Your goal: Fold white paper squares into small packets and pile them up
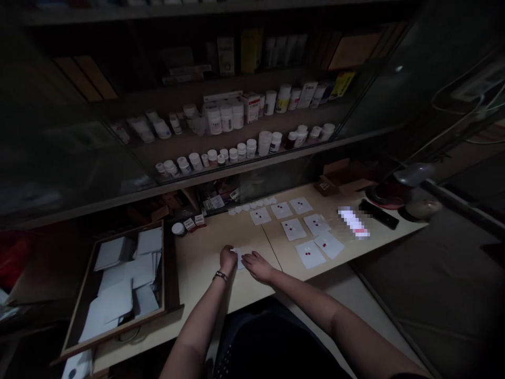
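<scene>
A small piece of white paper (240,259) lies on the pale desk top, between my two hands. My left hand (228,259), with a band on its wrist, is curled closed at the paper's left edge. From the other side my right hand (257,266) rests on the paper with its fingers stretched out. To the right, several square white papers (311,255) are spread flat, bearing small red and pale pills (308,253). Behind them runs a row of small white pieces (252,206), too small to make out. Parts of the held paper are hidden under my fingers.
An open drawer (169,310) full of white papers juts out at left. A white-capped bottle (179,229) and small boxes (195,223) stand beside it. Shelves of medicine bottles (226,117) rise behind. At right are a cardboard box (343,176) and a dark phone (381,215).
</scene>
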{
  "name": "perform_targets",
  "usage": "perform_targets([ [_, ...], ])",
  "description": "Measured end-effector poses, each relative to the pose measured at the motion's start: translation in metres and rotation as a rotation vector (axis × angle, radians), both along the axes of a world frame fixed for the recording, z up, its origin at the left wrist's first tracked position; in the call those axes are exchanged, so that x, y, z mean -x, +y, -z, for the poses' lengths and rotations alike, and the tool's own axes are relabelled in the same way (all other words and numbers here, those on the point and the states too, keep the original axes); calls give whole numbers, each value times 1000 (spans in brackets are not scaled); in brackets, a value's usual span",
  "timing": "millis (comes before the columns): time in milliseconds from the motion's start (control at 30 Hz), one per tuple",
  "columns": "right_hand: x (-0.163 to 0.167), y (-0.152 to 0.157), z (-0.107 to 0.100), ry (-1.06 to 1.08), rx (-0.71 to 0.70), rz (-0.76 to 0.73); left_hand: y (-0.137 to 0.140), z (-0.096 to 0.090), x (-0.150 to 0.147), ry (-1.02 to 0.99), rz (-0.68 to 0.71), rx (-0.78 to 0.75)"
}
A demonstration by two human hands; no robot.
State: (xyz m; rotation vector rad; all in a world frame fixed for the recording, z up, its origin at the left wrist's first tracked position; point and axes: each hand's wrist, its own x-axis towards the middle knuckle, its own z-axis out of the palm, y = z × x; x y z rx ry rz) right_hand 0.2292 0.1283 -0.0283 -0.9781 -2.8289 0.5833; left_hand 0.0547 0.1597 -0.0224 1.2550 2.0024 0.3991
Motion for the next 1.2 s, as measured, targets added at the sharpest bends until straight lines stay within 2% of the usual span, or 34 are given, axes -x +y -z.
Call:
perform_targets([
  [167,-2,-2,1,-5,5,1,-2,-4,2,30,109,68],
  [367,-1,-4,-2,-12,-3,45,-16,-14,2,110,187,28],
  [433,1,-4,-5,-11,-11,62,-22,-17,2,120,232,-18],
  [567,5,-6,-12,-33,-39,76,-36,-21,5,133,451,-186],
  [667,8,-7,-13,-54,-46,88,-44,-22,10,160,543,-251],
  [833,9,-10,-11,-72,-64,97,-56,-17,15,155,638,-342],
  [1000,10,-12,-10,-107,-98,95,-69,-10,14,187,612,-398],
  [1200,10,-15,-9,-102,-97,123,-86,1,13,254,738,-445],
])
